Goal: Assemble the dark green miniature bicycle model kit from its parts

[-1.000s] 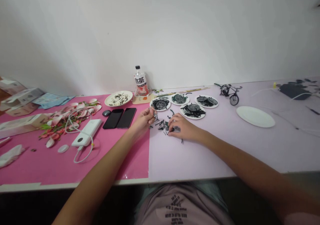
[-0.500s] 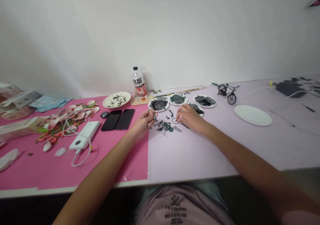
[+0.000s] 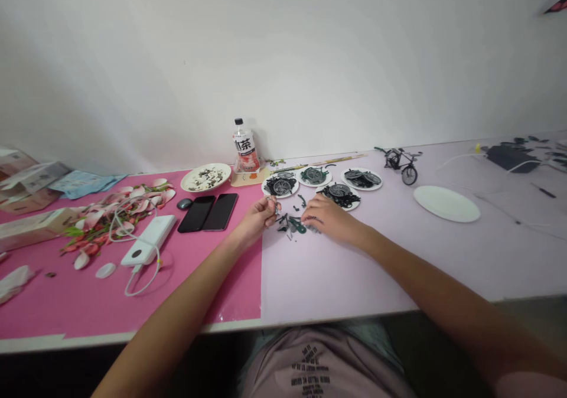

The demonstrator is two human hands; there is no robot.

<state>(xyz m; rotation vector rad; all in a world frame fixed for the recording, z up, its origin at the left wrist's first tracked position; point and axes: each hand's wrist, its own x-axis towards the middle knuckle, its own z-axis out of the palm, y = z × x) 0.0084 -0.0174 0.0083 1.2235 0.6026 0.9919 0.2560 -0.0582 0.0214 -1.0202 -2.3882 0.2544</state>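
Observation:
My left hand (image 3: 260,214) is closed in a pinch around a small grey plastic part (image 3: 277,206) whose exact kind I cannot make out. To the right, my right hand (image 3: 330,216) is low over the table, its fingers curled together at the edge of a heap of loose parts. Anything within those fingers is hidden. Between the hands lie small dark green and grey model bicycle parts (image 3: 296,225). Beyond the hands, white plates (image 3: 297,190) carry model wheels and black parts. An assembled model bicycle (image 3: 402,165) stands at the back right.
An oval white plate (image 3: 447,204) lies at the right. On the pink left side are two phones (image 3: 208,212), a mouse (image 3: 185,204), a white power bank (image 3: 148,240) with its cable, and artificial flowers (image 3: 104,221). A drink bottle (image 3: 245,147) stands by the wall.
My right hand has moved left and toward me, covering the pale grey pieces and uncovering the nearest plate of wheels. My left hand keeps its pinch in nearly the same place.

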